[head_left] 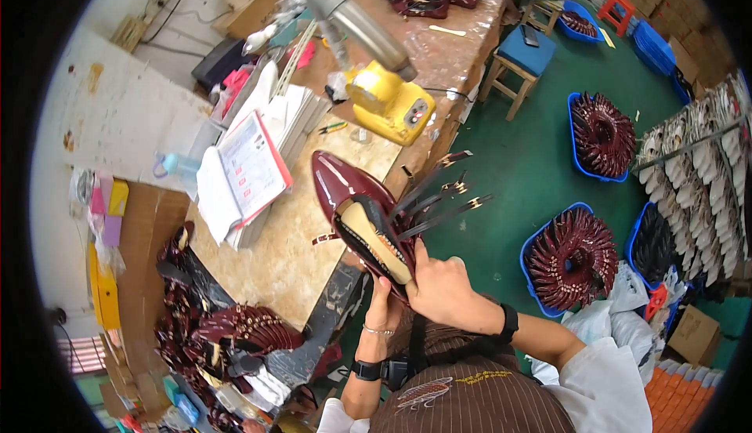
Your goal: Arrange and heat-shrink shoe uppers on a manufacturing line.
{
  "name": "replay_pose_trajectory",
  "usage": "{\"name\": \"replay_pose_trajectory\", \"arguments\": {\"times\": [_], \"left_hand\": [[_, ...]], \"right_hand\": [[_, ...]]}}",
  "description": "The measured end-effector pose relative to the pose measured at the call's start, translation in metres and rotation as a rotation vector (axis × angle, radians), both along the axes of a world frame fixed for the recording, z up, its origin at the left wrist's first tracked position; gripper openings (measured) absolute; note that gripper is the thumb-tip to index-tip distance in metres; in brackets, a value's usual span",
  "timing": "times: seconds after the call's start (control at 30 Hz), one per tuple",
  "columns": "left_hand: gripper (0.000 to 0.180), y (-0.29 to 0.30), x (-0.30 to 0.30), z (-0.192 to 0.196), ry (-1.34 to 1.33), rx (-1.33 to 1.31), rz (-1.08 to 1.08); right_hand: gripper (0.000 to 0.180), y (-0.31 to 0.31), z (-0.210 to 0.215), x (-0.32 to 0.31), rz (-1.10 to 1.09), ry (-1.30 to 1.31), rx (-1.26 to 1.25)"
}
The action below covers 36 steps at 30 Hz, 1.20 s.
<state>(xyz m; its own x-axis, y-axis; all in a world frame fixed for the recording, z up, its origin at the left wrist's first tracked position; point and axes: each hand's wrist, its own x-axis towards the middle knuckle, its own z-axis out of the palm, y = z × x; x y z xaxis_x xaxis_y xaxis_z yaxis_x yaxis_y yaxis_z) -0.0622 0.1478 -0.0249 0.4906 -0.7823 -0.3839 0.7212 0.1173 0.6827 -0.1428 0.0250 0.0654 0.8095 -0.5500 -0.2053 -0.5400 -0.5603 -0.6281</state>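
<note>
A glossy dark-red pointed shoe (338,184) with a tan insole is held up above the workbench edge, toe pointing up and left. Its dark straps (439,198) stick out to the right. My right hand (445,288) grips the heel end from the right, thumb up along the insole. My left hand (384,300) holds the same heel end from below, mostly hidden behind the shoe and the right hand. A black band sits on each wrist.
The workbench (305,253) carries a yellow machine with a grey nozzle (388,100), stacked papers with an open booklet (251,170) and a bottle. Dark-red shoe uppers lie piled at lower left (235,331). Blue baskets of uppers (570,259) and a blue stool (523,57) stand on the green floor.
</note>
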Motion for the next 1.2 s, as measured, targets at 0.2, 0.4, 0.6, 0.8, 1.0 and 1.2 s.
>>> {"name": "replay_pose_trajectory", "arguments": {"times": [0.2,0.4,0.6,0.8,1.0,1.2], "left_hand": [[0.056,-0.053,0.015,0.007,0.403,0.012,0.009],[0.058,-0.113,0.041,-0.017,0.74,0.043,-0.163],[0.054,-0.168,0.062,-0.026,0.884,0.023,-0.352],[0.055,-0.194,0.072,-0.031,0.971,0.078,-0.484],[0.057,-0.206,0.068,-0.038,1.003,0.082,-0.497],[0.054,-0.218,0.052,-0.051,1.077,0.098,-0.359]], "right_hand": [[0.076,-0.014,0.012,-0.013,0.097,-0.055,-0.395],[0.024,-0.123,0.012,-0.032,-0.021,-0.228,0.341],[0.019,-0.197,0.0,-0.075,-0.674,-0.27,0.232],[0.02,-0.226,-0.008,-0.081,-0.856,-0.275,0.252],[0.021,-0.252,-0.008,-0.075,-0.8,-0.21,0.239],[0.02,-0.283,-0.003,-0.073,-0.677,-0.193,0.206]]}}
